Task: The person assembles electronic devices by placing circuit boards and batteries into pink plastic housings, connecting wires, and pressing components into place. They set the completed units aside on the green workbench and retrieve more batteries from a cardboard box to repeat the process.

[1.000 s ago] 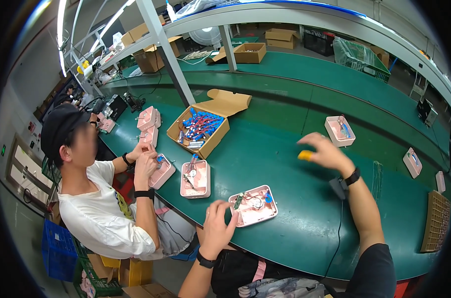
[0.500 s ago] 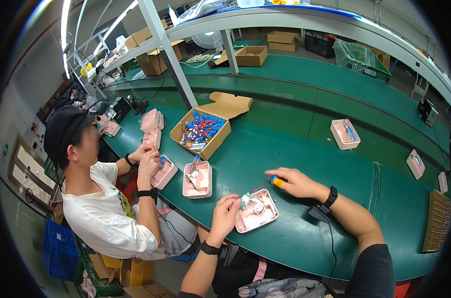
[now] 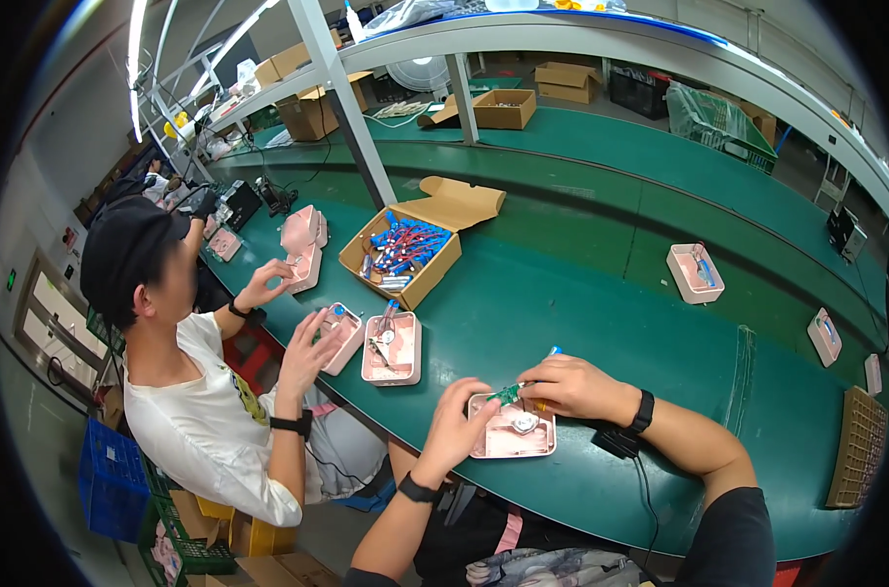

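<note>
Both my hands meet over a pale pink plastic housing (image 3: 515, 452) on the green bench. My left hand (image 3: 452, 428) pinches a small green circuit board (image 3: 508, 393) above the housing's far rim. Close against the board, my right hand (image 3: 579, 389) has its fingers closed round a battery cell; its blue end (image 3: 555, 350) pokes out past the knuckles and a bit of yellow shows below the fingers. Inside the housing lies a round whitish part (image 3: 524, 423) with wires. Where the fingertips meet, small details are hidden.
A co-worker (image 3: 209, 391) sits at my left, hands over other pink housings. Another pink housing (image 3: 391, 364) holds wired parts. Beyond it stands a cardboard box (image 3: 439, 279) of blue batteries. More housings (image 3: 695, 274) lie at right, near a brown gridded tray (image 3: 858, 450).
My right hand has come left and in, bringing the battery cell up to the circuit board. The housing now lies squarer. The co-worker's hands have parted.
</note>
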Available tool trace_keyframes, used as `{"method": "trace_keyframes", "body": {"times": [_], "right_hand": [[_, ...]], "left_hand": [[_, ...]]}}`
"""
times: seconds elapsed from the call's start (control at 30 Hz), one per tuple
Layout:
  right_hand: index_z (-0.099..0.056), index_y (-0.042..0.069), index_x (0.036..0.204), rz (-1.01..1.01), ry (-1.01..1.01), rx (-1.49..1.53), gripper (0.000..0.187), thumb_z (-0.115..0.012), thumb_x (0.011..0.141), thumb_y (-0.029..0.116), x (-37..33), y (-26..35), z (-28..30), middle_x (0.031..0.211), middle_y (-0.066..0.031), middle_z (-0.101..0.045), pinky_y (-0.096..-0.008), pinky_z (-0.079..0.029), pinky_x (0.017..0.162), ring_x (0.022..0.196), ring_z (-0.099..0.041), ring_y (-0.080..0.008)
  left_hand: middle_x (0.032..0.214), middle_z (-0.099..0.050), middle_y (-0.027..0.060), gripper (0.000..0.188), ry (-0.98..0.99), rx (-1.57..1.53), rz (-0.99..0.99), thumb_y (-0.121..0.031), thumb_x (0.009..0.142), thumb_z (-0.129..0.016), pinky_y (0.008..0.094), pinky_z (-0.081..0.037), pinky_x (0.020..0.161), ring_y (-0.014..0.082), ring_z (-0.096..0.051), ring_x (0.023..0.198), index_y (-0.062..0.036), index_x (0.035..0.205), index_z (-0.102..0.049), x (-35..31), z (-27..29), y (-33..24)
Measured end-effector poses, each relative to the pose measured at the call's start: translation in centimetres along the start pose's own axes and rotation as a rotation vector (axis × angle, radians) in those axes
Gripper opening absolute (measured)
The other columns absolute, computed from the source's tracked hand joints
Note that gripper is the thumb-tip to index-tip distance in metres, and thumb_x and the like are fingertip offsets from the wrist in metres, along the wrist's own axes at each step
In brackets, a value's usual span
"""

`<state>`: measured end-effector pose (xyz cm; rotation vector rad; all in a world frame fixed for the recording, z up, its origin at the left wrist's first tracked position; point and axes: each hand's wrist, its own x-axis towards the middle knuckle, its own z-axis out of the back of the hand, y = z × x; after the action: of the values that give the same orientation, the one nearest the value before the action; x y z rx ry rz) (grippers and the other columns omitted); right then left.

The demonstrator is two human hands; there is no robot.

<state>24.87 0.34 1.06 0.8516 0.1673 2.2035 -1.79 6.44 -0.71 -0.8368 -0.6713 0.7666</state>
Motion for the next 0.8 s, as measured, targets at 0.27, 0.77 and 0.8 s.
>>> {"method": "trace_keyframes", "body": {"times": [0.27, 0.77, 0.8], "right_hand": [[-0.075, 0.006, 0.106, -0.26, -0.119, -0.019, 0.028, -0.081, 0.079, 0.01, 0.0, 0.9, -0.7, 0.116, -0.0102, -0.073, -0.0416, -0.06, 0.09, 0.101, -0.073, -0.0282], [-0.075, 0.005, 0.104, -0.248, -0.061, 0.249, 0.024, -0.077, 0.08, 0.005, 0.4, 0.9, -0.2, 0.123, -0.0126, -0.073, -0.0425, -0.059, 0.095, 0.106, -0.072, -0.0323], [-0.075, 0.005, 0.104, -0.226, -0.012, 0.246, 0.023, -0.077, 0.081, 0.006, 0.8, 1.2, -0.1, 0.124, -0.0129, -0.072, -0.0426, -0.058, 0.096, 0.109, -0.071, -0.0324]], "left_hand": [[0.115, -0.063, 0.0191, 0.07, -0.007, 0.372, 0.056, -0.031, 0.086, -0.079, 0.0503, -0.041, 0.111, 0.0384, -0.062, 0.114, -0.0008, 0.145, -0.057, -3.6, 0.5, -1.7], [0.125, -0.073, 0.0155, 0.053, 0.066, -0.067, 0.063, -0.019, 0.091, -0.078, 0.0497, -0.033, 0.125, 0.0314, -0.069, 0.122, -0.0008, 0.138, -0.062, -2.2, -0.4, -0.2], [0.123, -0.075, 0.0144, 0.051, 0.061, -0.148, 0.1, -0.018, 0.09, -0.08, 0.0496, -0.031, 0.127, 0.0298, -0.071, 0.12, -0.001, 0.135, -0.064, -2.3, -0.5, -0.3]]}}
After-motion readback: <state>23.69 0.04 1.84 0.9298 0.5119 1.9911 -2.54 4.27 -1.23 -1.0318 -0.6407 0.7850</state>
